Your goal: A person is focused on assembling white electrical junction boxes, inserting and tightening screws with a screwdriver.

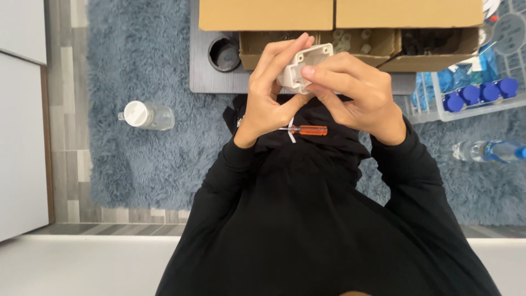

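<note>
I hold the white plastic housing in both hands, left hand cupping its underside, right hand pinching its front edge, above the bench's near edge. An orange-handled screwdriver lies on my lap; I'd steady the housing before reaching for it.

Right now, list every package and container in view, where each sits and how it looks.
Cardboard box: top centre on the grey table, brown, flaps open.
Clear bottle: left on the blue rug, lying down, white cap.
Clear bottle: right on the rug, lying down.
Blue-capped bottles: right, in a clear tray.
</note>
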